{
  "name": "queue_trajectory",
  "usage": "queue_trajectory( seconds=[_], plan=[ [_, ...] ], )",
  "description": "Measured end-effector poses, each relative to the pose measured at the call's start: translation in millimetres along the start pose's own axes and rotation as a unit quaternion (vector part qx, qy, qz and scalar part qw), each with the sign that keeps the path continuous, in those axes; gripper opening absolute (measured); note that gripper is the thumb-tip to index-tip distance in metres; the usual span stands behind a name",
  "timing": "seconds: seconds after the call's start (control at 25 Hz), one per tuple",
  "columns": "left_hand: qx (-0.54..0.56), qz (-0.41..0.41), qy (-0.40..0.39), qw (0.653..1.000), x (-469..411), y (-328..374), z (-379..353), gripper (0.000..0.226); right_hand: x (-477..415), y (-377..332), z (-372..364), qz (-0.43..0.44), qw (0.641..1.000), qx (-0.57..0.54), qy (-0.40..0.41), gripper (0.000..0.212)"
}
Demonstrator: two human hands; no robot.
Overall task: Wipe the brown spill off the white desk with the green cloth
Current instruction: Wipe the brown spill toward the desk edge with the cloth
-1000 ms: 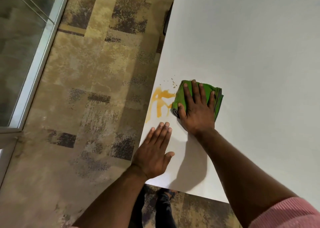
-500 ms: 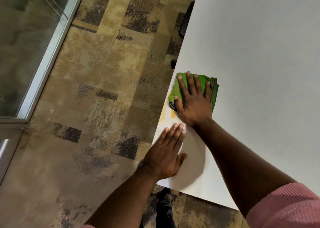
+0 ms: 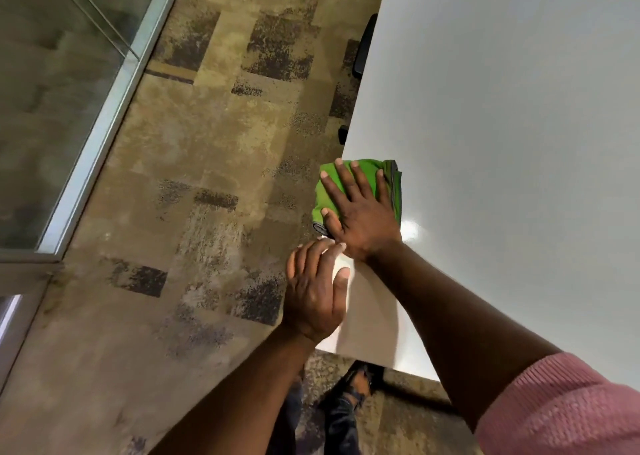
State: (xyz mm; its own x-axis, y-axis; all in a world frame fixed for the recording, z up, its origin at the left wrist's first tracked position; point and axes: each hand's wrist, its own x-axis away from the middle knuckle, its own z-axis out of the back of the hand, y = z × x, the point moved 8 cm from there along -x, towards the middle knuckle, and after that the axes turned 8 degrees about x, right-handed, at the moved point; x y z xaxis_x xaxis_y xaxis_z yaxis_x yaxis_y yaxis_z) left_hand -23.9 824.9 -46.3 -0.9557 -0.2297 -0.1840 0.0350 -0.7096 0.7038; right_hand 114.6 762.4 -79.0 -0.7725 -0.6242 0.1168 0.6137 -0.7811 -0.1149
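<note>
The folded green cloth (image 3: 393, 188) lies at the left edge of the white desk (image 3: 502, 125), partly hanging over the edge. My right hand (image 3: 360, 212) presses flat on top of it with fingers spread. No brown spill shows; cloth and hand cover that spot. My left hand (image 3: 315, 292) sits at the desk's left edge just below the cloth. Its fingers curl over the rim, its thumb rests on the top, and it holds nothing.
Patterned brown carpet (image 3: 207, 212) lies to the left of the desk. A glass partition with a metal frame (image 3: 104, 115) runs along the far left. A dark chair part (image 3: 362, 49) shows by the desk's edge. My legs and shoe (image 3: 353, 395) are below the desk corner.
My right hand has slid the cloth leftward over the orange-brown spill to the desk's edge, so the spill no longer shows. My left hand has moved left onto the desk's rim.
</note>
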Motion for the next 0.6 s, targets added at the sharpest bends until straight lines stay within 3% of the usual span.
queue_trajectory(
  seconds=[0.12,0.4,0.52,0.6],
  plan=[
    [0.000,0.043,0.026,0.999,-1.7,-13.3,14.8,0.047,27.8,-21.9,-5.6,0.010,1.000,-0.004,-0.013,0.074],
    [0.037,0.025,-0.001,0.999,-31.7,22.1,7.9,0.053,80.0,-47.9,3.1,0.004,0.998,-0.063,-0.026,0.085],
    [-0.010,0.056,-0.003,0.998,-37.6,26.8,4.0,0.053,94.7,-1.0,29.9,-0.072,0.993,-0.076,0.054,0.067],
    [-0.093,0.080,-0.070,0.990,-36.1,27.2,-15.1,0.063,109.2,41.2,30.0,-0.150,0.984,-0.077,0.053,0.066]
  ],
)
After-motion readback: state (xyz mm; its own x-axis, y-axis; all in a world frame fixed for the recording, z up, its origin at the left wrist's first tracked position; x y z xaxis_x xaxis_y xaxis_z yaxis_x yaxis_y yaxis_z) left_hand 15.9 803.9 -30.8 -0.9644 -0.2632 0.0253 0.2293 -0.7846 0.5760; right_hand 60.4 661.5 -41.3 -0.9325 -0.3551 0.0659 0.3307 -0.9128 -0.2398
